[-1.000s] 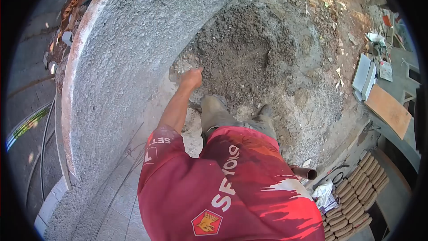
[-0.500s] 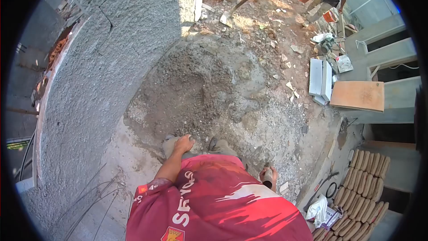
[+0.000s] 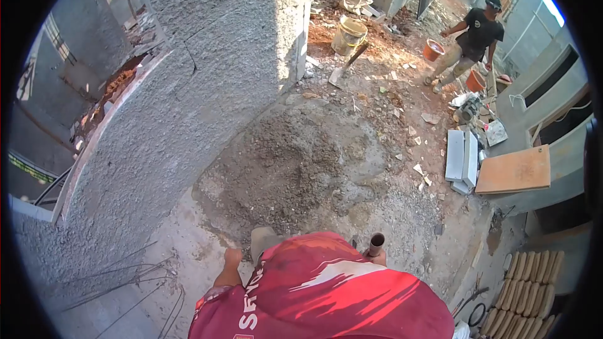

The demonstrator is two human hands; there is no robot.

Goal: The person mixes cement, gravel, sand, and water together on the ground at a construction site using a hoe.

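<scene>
At the left side of the red shirt, my left hand (image 3: 233,257) is a small rounded shape over the pale floor; its fingers cannot be made out. My right hand (image 3: 379,258), partly hidden by the shirt, is closed around a brown tube (image 3: 377,242) with its round open end facing up. In front of me a heap of wet grey mortar (image 3: 282,163) spreads over the ground beside the rough wall.
A rough rendered wall (image 3: 182,100) rises on the left. Ahead are a shovel (image 3: 348,64) and a dirty bucket (image 3: 349,36). Another person (image 3: 480,34) carries two orange buckets at the upper right. White blocks (image 3: 461,157), an orange board (image 3: 515,169) and stacked tubular pieces (image 3: 527,282) lie right.
The view has tilted up. My left hand has drawn back from the mortar's near edge toward the shirt. The tube now points up at my right hand. The other person is more fully in view.
</scene>
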